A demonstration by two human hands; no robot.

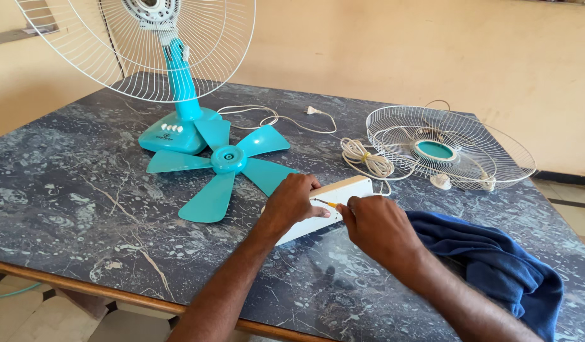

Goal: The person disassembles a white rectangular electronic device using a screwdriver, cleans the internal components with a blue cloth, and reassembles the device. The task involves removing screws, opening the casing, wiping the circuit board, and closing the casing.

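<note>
A white rectangular box (343, 193) lies on the dark marbled table (70, 196). My left hand (292, 202) rests on top of the box and holds it down. My right hand (375, 228) grips a small screwdriver (326, 203) with a yellow handle, its tip on the box beside my left fingers. A loose teal fan blade (226, 161) with several vanes lies flat just left of the box.
A teal table fan (175, 120) with its rear wire guard stands at the back left. The detached front guard (447, 149) lies at the right, with a coiled white cord (367, 158) beside it. A blue cloth (495, 266) lies under my right forearm.
</note>
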